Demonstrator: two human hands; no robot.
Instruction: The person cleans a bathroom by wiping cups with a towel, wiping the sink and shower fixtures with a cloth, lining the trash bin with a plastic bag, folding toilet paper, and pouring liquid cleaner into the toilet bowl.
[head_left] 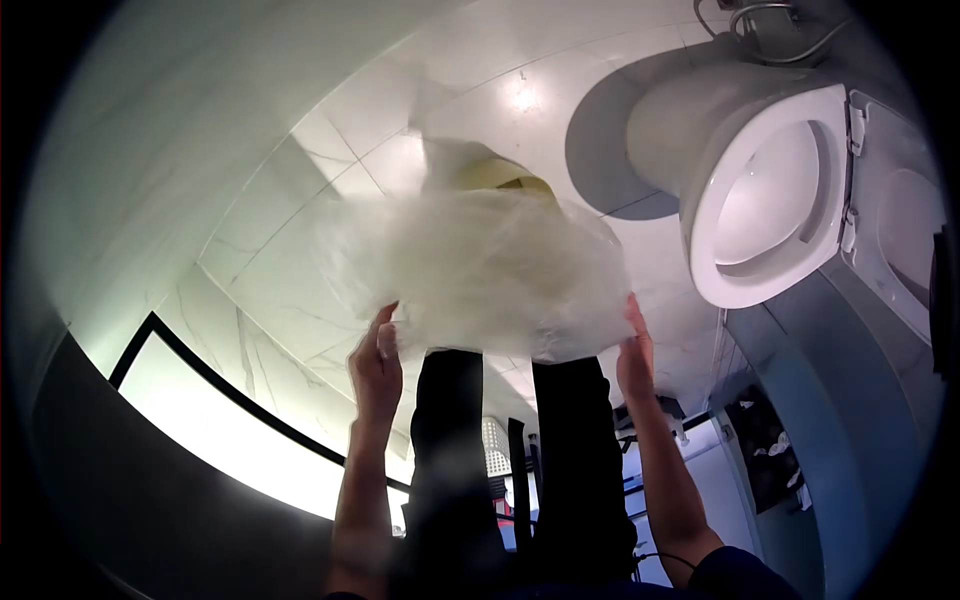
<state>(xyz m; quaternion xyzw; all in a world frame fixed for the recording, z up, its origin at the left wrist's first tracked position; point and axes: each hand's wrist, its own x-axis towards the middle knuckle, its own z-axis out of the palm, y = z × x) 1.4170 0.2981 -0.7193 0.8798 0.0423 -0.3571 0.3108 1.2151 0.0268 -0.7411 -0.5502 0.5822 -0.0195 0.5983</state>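
Observation:
A thin, cloudy white plastic bag is spread out in front of my legs, blurred by motion. My left hand grips its near left edge between thumb and fingers. At the near right edge, my right hand is closed on the same bag, its fingers partly hidden by the film. Behind the bag a yellowish rounded object shows in part on the floor; the bag covers the rest, so I cannot tell its kind.
A white toilet with its lid raised stands to the right, a hose beyond it. Pale marbled tiles cover the floor. A bright black-framed panel is at lower left. My dark-trousered legs are below the bag.

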